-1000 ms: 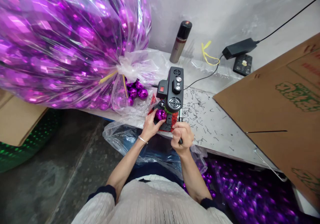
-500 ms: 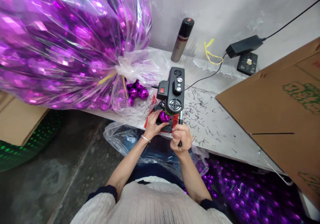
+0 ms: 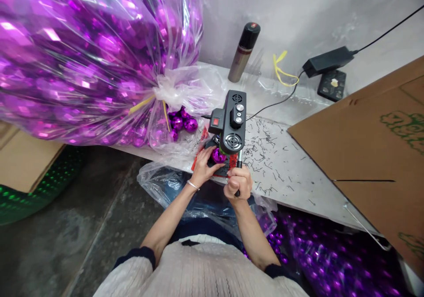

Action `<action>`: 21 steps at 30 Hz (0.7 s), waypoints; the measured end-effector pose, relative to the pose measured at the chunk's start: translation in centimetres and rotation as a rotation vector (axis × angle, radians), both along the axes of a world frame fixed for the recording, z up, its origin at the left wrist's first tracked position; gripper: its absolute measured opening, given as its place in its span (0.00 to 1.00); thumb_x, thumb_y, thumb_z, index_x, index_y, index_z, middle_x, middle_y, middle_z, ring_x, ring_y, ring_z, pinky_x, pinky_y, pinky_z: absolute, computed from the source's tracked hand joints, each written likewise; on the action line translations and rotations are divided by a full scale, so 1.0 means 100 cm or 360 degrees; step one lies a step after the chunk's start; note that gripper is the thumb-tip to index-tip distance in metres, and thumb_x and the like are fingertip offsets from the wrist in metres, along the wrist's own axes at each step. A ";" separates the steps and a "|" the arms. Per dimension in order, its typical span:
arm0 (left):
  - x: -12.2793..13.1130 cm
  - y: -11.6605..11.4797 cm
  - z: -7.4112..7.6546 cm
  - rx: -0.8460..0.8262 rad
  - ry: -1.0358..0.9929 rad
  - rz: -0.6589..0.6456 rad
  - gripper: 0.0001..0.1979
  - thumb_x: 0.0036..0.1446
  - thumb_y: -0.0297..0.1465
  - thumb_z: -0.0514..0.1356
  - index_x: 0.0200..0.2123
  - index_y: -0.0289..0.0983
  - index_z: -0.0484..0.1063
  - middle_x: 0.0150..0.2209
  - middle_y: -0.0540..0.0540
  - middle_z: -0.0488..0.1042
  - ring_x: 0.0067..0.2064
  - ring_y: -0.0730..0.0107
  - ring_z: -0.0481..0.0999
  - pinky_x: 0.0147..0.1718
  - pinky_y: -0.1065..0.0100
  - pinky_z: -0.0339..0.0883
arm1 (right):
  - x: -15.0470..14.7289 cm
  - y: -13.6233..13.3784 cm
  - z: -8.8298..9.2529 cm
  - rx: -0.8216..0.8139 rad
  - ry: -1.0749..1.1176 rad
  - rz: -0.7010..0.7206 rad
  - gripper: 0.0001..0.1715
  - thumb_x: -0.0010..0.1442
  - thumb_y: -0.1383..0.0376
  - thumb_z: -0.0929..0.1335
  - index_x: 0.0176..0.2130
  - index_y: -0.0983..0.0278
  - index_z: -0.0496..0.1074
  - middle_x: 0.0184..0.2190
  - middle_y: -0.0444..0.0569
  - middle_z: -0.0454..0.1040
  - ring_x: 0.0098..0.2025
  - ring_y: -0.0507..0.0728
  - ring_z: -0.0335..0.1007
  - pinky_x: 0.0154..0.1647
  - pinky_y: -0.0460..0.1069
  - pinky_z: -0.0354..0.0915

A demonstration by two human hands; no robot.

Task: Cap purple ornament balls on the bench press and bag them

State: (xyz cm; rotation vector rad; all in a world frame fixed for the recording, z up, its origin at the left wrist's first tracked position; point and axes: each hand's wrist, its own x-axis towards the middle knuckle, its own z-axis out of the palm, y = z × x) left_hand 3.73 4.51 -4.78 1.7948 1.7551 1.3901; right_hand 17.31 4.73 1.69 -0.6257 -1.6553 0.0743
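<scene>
A small black bench drill press point(image 3: 234, 118) with a red switch and two silver knobs stands on the table. Under its head sits a shiny purple faceted ball point(image 3: 218, 155). My left hand point(image 3: 203, 166) grips this ball from the left, thumb at its near side and fingers at its far side. On the right, my right hand point(image 3: 239, 184) is wrapped round the black handle of the press lever point(image 3: 239, 158). The machine's head hides the ball's top and where a tool meets it. Several more purple balls point(image 3: 183, 122) lie to the left, beside a plastic bag.
A huge clear bag of purple balls point(image 3: 99, 67) fills the left. Behind the press stand a spray can point(image 3: 244, 51), a yellow tie point(image 3: 281, 71) and a power adapter point(image 3: 328, 61). Thin dark bits point(image 3: 268, 151) litter the tabletop. A cardboard box point(image 3: 367, 155) stands right.
My right hand has shifted very slightly left and toward me with the lever handle. My left hand stays on the ball. The view has shifted slightly.
</scene>
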 end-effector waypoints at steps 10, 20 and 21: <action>0.000 0.003 -0.002 -0.0004 0.0014 0.0016 0.33 0.56 0.45 0.69 0.61 0.38 0.68 0.56 0.37 0.77 0.59 0.52 0.76 0.60 0.51 0.69 | -0.002 0.004 -0.001 0.0107 -0.0094 0.0048 0.16 0.72 0.65 0.57 0.31 0.61 0.61 0.28 0.43 0.66 0.28 0.50 0.66 0.32 0.49 0.65; -0.011 -0.042 0.007 0.0168 0.0301 -0.0294 0.37 0.61 0.51 0.62 0.66 0.36 0.59 0.60 0.32 0.73 0.63 0.49 0.73 0.65 0.42 0.61 | 0.009 -0.004 0.043 -0.0093 -0.0161 0.0003 0.12 0.68 0.71 0.61 0.32 0.61 0.65 0.28 0.45 0.71 0.30 0.51 0.67 0.30 0.47 0.63; -0.015 -0.049 0.010 0.0210 0.0333 -0.0320 0.41 0.60 0.54 0.62 0.67 0.35 0.58 0.61 0.30 0.72 0.63 0.47 0.72 0.64 0.42 0.62 | 0.009 -0.003 0.041 -0.0073 -0.0162 0.0008 0.12 0.68 0.71 0.61 0.32 0.61 0.65 0.28 0.45 0.71 0.29 0.51 0.67 0.30 0.47 0.64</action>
